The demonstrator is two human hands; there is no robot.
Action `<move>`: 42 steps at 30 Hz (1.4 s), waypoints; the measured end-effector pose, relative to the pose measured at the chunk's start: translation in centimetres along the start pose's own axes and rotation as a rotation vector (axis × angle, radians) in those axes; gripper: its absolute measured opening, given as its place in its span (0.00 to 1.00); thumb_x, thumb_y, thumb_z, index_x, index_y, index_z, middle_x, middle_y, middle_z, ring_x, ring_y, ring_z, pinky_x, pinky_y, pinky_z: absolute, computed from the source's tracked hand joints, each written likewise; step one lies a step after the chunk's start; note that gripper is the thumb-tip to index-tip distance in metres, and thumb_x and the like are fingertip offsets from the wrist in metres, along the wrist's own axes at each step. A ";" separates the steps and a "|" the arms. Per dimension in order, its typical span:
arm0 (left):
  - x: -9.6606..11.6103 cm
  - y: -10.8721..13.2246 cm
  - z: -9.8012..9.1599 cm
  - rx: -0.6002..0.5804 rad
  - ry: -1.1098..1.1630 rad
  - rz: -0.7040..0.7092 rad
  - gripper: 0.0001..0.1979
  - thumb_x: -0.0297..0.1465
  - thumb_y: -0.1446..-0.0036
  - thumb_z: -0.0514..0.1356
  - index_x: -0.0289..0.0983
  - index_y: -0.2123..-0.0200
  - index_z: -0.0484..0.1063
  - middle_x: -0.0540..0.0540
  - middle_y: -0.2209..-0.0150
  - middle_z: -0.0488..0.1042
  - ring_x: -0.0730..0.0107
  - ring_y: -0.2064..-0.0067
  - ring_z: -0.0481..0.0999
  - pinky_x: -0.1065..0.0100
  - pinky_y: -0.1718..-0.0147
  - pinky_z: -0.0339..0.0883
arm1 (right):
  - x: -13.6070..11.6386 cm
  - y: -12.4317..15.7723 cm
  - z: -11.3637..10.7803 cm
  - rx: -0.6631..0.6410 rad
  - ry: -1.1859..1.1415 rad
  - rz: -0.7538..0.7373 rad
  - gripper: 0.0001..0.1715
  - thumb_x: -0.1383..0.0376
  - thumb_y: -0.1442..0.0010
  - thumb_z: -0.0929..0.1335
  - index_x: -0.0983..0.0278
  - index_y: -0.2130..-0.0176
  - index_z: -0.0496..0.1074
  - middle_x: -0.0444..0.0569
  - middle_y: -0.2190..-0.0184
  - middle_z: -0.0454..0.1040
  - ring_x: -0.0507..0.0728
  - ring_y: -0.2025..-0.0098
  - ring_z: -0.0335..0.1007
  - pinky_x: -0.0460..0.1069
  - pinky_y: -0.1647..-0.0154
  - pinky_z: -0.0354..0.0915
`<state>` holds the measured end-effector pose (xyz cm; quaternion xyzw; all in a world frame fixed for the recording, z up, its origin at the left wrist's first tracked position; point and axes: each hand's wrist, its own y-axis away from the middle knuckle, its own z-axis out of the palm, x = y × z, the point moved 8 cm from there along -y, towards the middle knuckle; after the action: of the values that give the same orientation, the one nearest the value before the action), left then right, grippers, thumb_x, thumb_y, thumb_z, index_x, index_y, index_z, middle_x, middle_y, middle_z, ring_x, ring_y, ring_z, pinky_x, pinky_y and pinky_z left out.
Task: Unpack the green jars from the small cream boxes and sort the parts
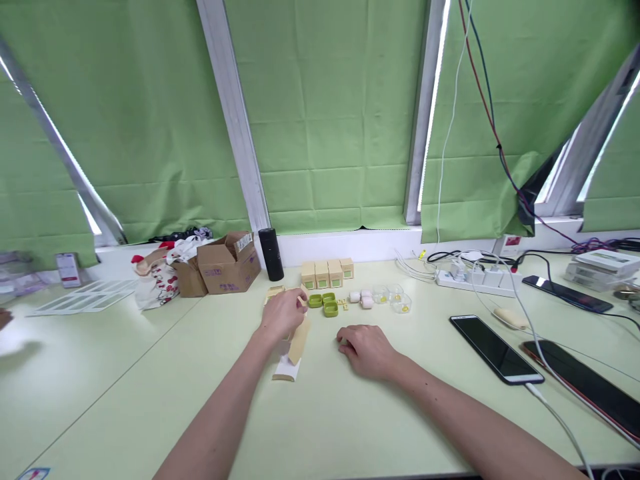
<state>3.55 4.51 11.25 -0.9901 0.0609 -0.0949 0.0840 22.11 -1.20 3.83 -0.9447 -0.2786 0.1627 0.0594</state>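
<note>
My left hand is closed at the fingertips on a flat tan cardboard carton, whose lower end slants over a white-faced piece on the table. More tan card shows behind the knuckles, partly covered by the hand. My right hand rests on the table, fingers loosely bent, thumb apart, nothing visible in it. Beyond the hands are small green trays, tiny yellowish pieces, whitish-pink blocks and clear plastic cups. Several small tan boxes with green labels stand in a row behind.
A black cylinder, an open cardboard box and a printed bag stand at the back left. Phones, cables and a white power strip lie at right. Another person's hand shows at the left edge.
</note>
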 end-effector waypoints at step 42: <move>7.0 4.3 1.5 0.084 0.076 0.342 0.11 0.35 0.32 0.56 0.42 0.48 0.66 0.41 0.46 0.67 0.58 0.47 0.72 0.59 0.50 0.69 | 2.0 -1.3 -0.9 0.092 -0.143 0.024 0.13 0.70 0.34 0.64 0.61 0.55 0.77 0.48 0.59 0.82 0.56 0.60 0.76 0.48 0.61 0.60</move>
<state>10.26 -0.39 10.32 -0.9566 0.2273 -0.1193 0.1380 23.32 0.99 4.41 -0.9301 -0.2630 0.2432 0.0809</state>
